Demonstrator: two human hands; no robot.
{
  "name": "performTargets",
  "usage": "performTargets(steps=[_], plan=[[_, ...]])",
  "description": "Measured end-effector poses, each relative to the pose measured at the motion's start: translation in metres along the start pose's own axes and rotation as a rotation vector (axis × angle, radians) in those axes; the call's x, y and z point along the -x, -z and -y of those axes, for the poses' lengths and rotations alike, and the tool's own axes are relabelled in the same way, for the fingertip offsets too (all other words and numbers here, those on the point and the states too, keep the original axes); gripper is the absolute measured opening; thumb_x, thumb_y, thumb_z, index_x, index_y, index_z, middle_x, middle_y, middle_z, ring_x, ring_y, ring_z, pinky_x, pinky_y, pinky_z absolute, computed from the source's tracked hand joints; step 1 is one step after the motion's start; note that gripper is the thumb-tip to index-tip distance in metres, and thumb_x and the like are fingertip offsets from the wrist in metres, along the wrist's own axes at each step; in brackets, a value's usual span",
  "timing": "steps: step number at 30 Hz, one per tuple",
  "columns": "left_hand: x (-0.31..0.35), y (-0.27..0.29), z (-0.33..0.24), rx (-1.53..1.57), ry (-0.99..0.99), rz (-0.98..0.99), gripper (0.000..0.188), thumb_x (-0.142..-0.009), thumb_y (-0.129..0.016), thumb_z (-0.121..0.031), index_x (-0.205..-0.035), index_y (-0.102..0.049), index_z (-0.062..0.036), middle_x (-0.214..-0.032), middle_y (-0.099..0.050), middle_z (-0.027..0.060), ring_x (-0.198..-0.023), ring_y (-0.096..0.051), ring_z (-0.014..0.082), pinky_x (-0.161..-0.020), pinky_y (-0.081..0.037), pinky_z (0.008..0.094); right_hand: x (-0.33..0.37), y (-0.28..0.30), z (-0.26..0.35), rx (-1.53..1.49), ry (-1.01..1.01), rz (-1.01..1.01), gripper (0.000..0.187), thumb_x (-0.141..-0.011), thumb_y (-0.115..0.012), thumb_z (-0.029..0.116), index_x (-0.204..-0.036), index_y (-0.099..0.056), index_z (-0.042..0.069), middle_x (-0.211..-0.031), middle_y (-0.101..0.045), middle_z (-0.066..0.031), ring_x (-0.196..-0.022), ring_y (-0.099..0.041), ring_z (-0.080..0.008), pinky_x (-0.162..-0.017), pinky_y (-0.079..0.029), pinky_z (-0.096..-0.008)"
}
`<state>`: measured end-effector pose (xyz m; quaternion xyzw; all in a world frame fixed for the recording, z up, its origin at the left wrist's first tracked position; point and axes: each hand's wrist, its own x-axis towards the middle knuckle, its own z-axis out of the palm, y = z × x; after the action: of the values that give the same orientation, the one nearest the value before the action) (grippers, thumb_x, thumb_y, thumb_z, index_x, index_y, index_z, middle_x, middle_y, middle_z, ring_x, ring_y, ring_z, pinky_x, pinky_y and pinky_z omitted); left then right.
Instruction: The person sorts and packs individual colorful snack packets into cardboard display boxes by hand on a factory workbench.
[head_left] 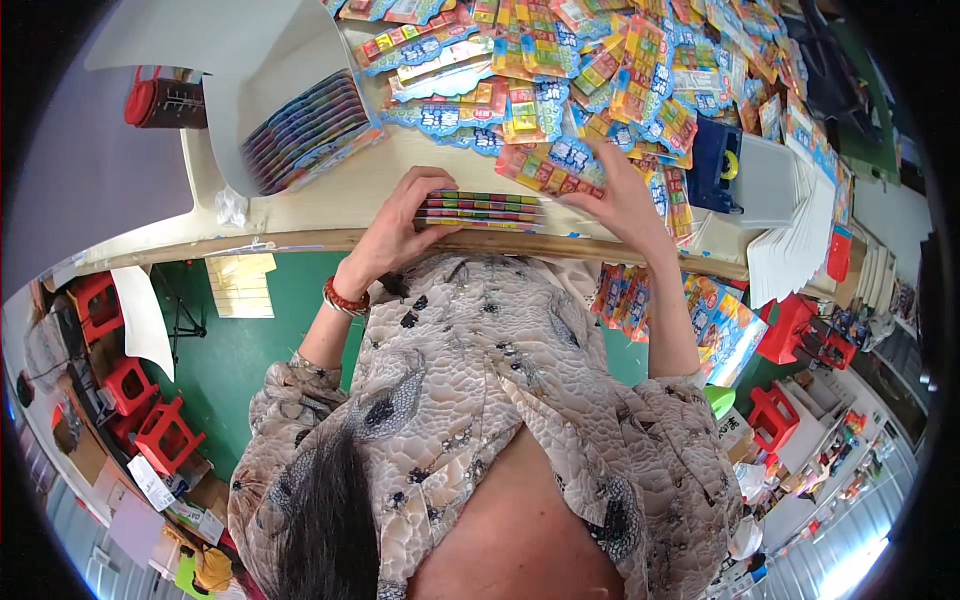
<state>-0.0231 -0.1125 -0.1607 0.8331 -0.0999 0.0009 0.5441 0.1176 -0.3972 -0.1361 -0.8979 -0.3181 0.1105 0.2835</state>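
My left hand is closed round one end of a small stack of colourful carded packs, which stands on edge at the table's front. Between the thumb and fingers of my right hand is a single flat carded pack, blue-topped with red and yellow blocks. It sits tilted just beyond the stack, close to a big loose heap of similar packs at the far side. Left of my left hand, a neat row of upright packs leans inside a curved white sheet.
A blue tape dispenser stands at the right beside a pile of white cards. Crumpled white tissue lies at the left near the wooden table edge. More packs are below the edge, and red stools stand on the green floor.
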Motion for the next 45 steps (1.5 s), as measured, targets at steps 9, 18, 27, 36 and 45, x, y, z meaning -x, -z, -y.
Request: performTargets(steps=[9, 18, 27, 36, 45], plan=[[-0.003, -0.002, -0.005, 0.013, 0.029, -0.076, 0.069, -0.073, -0.076, -0.003, -0.134, -0.042, -0.0066, -0.136, -0.043, 0.0145, -0.121, -0.049, 0.0304, -0.097, -0.046, 0.0354, 0.008, 0.019, 0.005, -0.379, -0.274, 0.081, 0.014, -0.083, -0.066, 0.008, -0.093, -0.065, -0.002, -0.072, -0.06, -0.0065, -0.068, -0.055, -0.0091, -0.063, -0.043, -0.0262], [0.0, -0.003, -0.006, 0.069, 0.119, -0.014, 0.088, -0.072, -0.078, -0.004, -0.146, -0.03, -0.0089, -0.139, -0.044, 0.015, -0.123, -0.049, 0.0273, -0.1, -0.044, 0.0353, 0.0, 0.026, 0.039, 0.052, 0.099, -0.006, 0.012, -0.079, -0.064, 0.006, -0.09, -0.065, 0.001, -0.082, -0.064, -0.0111, -0.073, -0.061, -0.0298, -0.065, -0.046, -0.0351], [-0.005, -0.003, -0.001, 0.112, 0.075, -0.018, 0.061, -0.072, -0.08, -0.006, -0.124, -0.048, -0.0057, -0.113, -0.054, 0.0082, -0.1, -0.057, 0.02, -0.086, -0.049, 0.031, -0.057, -0.004, 0.043, -0.093, -0.403, -0.206, 0.038, -0.082, -0.067, 0.036, -0.08, -0.067, -0.002, -0.063, -0.062, -0.0116, -0.057, -0.06, -0.0231, -0.056, -0.045, -0.0336], [-0.001, 0.005, 0.005, 0.119, 0.075, -0.005, 0.057, -0.071, -0.078, -0.004, -0.12, -0.048, -0.0054, -0.115, -0.052, 0.0113, -0.104, -0.056, 0.0264, -0.088, -0.048, 0.0337, -0.032, 0.025, 0.017, -0.216, -0.396, 0.005, 0.021, -0.088, -0.059, 0.018, -0.096, -0.059, -0.002, -0.075, -0.064, -0.0154, -0.064, -0.063, -0.0246, -0.06, -0.048, -0.0343], [-0.008, 0.003, 0.0, -0.077, -0.087, -0.169, 0.082, -0.068, -0.083, -0.011, -0.137, -0.038, -0.0093, -0.134, -0.043, 0.0161, -0.114, -0.052, 0.0291, -0.097, -0.045, 0.0361, -0.024, -0.001, 0.048, -0.048, 0.233, 0.071, 0.019, -0.089, -0.058, 0.016, -0.105, -0.064, 0.007, -0.088, -0.067, -0.0113, -0.078, -0.065, -0.0291, -0.068, -0.049, -0.0382]])
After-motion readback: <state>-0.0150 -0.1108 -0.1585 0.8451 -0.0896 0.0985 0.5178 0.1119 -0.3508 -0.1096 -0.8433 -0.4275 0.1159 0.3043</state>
